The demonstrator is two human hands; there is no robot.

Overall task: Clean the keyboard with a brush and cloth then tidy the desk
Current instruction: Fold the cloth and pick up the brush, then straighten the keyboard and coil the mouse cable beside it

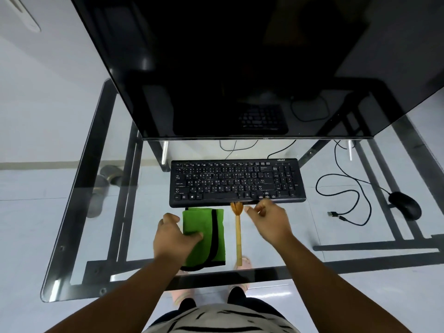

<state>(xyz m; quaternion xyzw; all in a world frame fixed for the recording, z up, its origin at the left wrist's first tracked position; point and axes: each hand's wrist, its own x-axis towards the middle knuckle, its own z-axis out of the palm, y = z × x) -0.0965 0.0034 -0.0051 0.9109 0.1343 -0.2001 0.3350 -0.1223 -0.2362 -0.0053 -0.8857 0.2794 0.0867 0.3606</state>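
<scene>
A black keyboard (236, 182) lies on the glass desk (79, 212) below the monitor. In front of it rests a folded green cloth with a black band (211, 236). My left hand (171, 234) lies on the cloth's left edge, thumb pressing on top of it. Right of the cloth a wooden brush (238, 234) lies lengthwise, its bristles touching the keyboard's front edge. My right hand (270, 221) hovers just right of the brush head, fingers loosely curled, holding nothing; the fingertips reach the keyboard's front edge.
A large dark monitor (240, 68) leans over the back of the desk. A black mouse (404, 204) sits at the far right with a looping cable (346, 188) and a loose USB plug (332, 214). Through the glass show the metal frame and slippered feet.
</scene>
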